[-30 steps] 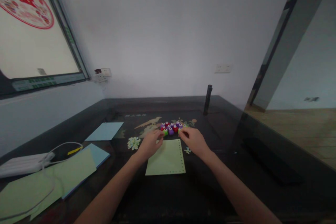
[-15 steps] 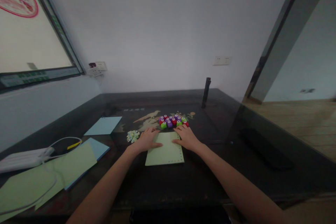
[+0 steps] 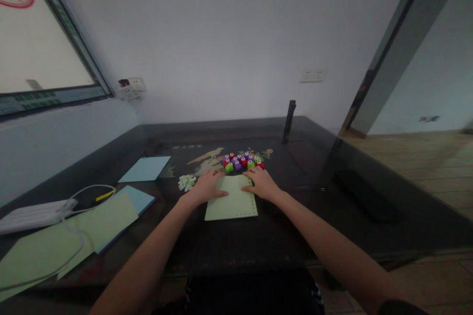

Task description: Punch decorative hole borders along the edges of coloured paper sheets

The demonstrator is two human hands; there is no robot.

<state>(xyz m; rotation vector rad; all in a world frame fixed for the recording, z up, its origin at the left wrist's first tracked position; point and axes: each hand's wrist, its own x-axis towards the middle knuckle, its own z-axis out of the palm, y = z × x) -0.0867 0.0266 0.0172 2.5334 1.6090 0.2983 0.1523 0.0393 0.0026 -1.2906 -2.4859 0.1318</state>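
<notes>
A pale green sheet of paper (image 3: 231, 202) lies flat on the dark table in front of me. Small punched marks run along its right and bottom edges. My left hand (image 3: 207, 188) rests on the sheet's upper left side, fingers stretched forward and thumb lying on the paper. On the upper right side lies my right hand (image 3: 261, 184), its fingers spread and its thumb pointing inward. Just beyond the fingertips stand several small red, green and purple craft punches (image 3: 243, 161) with white round tops. Left of my left hand is a little heap of pale paper bits (image 3: 186, 182).
On the left are a light blue sheet (image 3: 146, 169), overlapping green sheets (image 3: 79, 234), a white power strip (image 3: 37, 215) with a cable and a yellow object (image 3: 105, 196). A black upright stick (image 3: 289, 122) stands at the back. A dark flat object (image 3: 367, 196) lies right.
The camera view has tilted down slightly, so the whole scene sits higher in the picture. Both hands stay on the green sheet with hardly any movement.
</notes>
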